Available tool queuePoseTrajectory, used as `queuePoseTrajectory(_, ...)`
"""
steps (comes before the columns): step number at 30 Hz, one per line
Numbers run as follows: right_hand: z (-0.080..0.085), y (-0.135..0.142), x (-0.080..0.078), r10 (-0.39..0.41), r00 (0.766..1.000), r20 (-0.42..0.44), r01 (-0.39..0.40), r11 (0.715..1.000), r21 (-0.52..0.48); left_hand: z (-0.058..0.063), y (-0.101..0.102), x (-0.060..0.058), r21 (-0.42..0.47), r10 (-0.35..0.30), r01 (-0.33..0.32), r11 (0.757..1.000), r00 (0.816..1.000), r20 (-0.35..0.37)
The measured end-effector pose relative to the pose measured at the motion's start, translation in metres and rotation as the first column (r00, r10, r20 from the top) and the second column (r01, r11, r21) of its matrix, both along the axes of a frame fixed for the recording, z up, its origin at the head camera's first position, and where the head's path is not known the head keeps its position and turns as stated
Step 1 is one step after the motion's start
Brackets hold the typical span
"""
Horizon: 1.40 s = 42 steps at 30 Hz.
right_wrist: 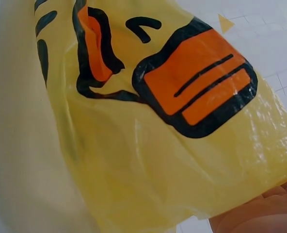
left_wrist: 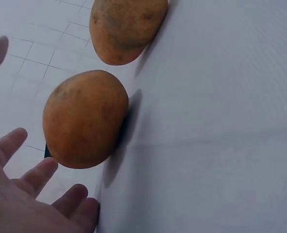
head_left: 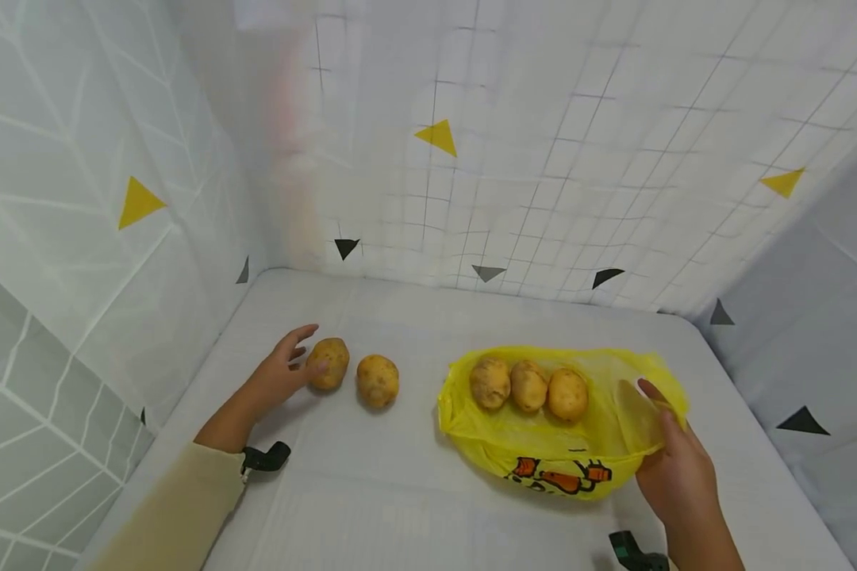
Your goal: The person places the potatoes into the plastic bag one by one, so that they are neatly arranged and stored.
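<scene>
My left hand (head_left: 280, 379) is beside the leftmost potato (head_left: 328, 365), fingers spread around its far left side. In the left wrist view, the fingers (left_wrist: 39, 177) stand relaxed and apart, with that potato (left_wrist: 85, 119) in front of the palm. A second potato (head_left: 378, 381) lies just to its right on the table. My right hand (head_left: 678, 468) grips the right edge of a yellow plastic bag (head_left: 614, 440), which lies with its mouth spread. Three potatoes (head_left: 528, 386) sit in a row in the bag. In the right wrist view the printed bag (right_wrist: 148, 160) covers most of the right hand.
A white table (head_left: 371, 507) carries everything. White sheets hang behind and at both sides, the back one (head_left: 528, 159) with grid lines and small yellow and black triangles. A black wrist device (head_left: 267, 457) is strapped to the left wrist, another (head_left: 636, 553) near the right.
</scene>
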State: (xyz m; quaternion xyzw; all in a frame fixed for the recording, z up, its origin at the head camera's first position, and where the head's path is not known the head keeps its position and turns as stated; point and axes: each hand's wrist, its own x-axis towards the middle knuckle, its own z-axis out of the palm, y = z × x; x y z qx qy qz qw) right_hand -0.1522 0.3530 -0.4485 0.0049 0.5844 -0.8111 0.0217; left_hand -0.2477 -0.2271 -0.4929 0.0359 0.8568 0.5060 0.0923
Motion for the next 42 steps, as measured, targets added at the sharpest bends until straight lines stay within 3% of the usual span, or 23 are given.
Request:
queuePoseTrajectory(6, 0.003, 0.0, -0.001, 0.026, 0.999, -0.031, -0.026, 1.0, -0.004, -0.008, 0.003, 0.0, 0.006, -0.059, 0.059, 0.998, 0.998, -0.024)
queuePoseTrajectory(10, 0.003, -0.001, -0.001, 0.042, 0.997, -0.067, -0.043, 0.999, -0.005, -0.012, 0.007, 0.001, -0.049, -0.108, 0.104, 0.993, 0.992, -0.068)
queuePoseTrajectory(15, 0.0, 0.001, 0.0, 0.036, 0.998, -0.054, -0.035, 0.999, 0.022, -0.016, 0.012, 0.001, -0.096, -0.127, 0.117, 0.988, 0.987, -0.097)
queuePoseTrajectory(23, -0.001, 0.004, 0.002, 0.054, 0.996, -0.074, -0.052, 0.998, 0.029, -0.022, 0.012, -0.001, -0.165, -0.064, 0.038, 0.986, 0.986, -0.152)
queuePoseTrajectory(30, 0.004, 0.006, 0.002, 0.062, 0.996, -0.062, -0.061, 0.998, 0.024, -0.023, 0.012, -0.001, -0.142, -0.022, -0.001, 0.99, 0.986, -0.166)
queuePoseTrajectory(42, 0.005, 0.008, 0.004, 0.054, 0.998, -0.043, -0.051, 0.996, 0.075, -0.016, 0.016, 0.003, -0.082, 0.054, -0.061, 0.995, 0.995, -0.088)
